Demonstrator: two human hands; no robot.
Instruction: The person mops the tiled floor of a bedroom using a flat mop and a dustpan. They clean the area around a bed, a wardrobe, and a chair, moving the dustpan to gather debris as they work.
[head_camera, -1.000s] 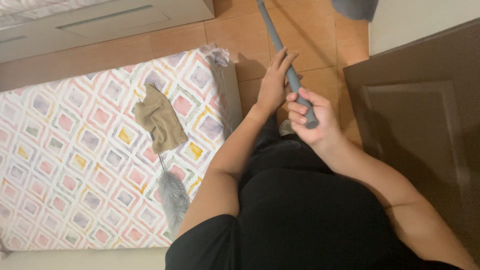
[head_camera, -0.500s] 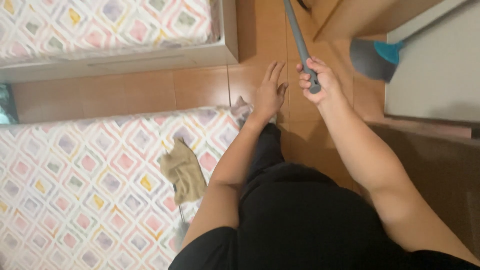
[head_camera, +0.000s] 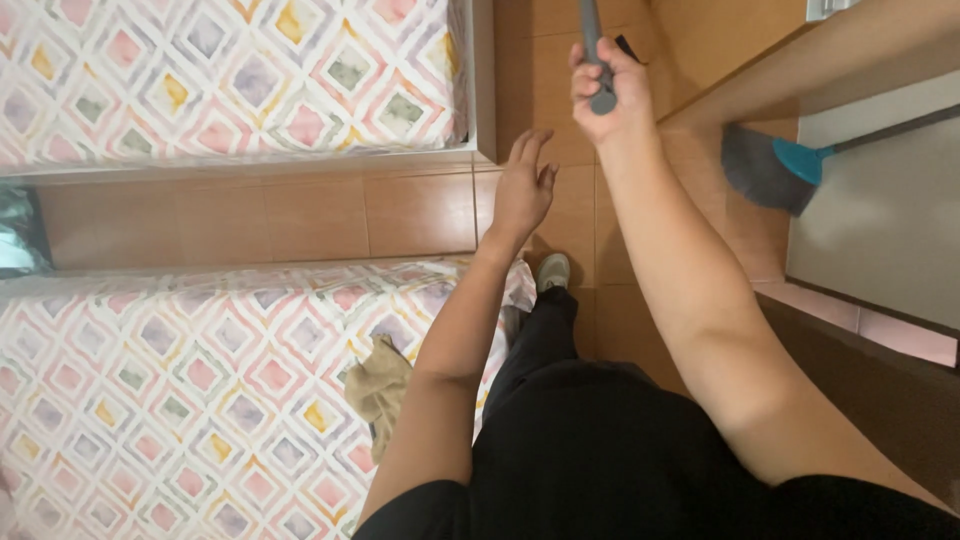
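A grey handle (head_camera: 593, 45), cut off by the top edge, is clamped in the right hand (head_camera: 605, 90). The left hand (head_camera: 523, 185) is held open, fingers spread, above the tiled floor (head_camera: 400, 210). A broom head (head_camera: 765, 168) is partly hidden beside a door (head_camera: 880, 230).

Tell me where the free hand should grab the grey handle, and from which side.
Probably on the bare grey handle just above the right hand, which already wraps its lower end. The handle runs up out of the picture, so that stretch is the only free part in view. The left hand hangs open to its left, touching nothing, so coming in from the left looks most direct.
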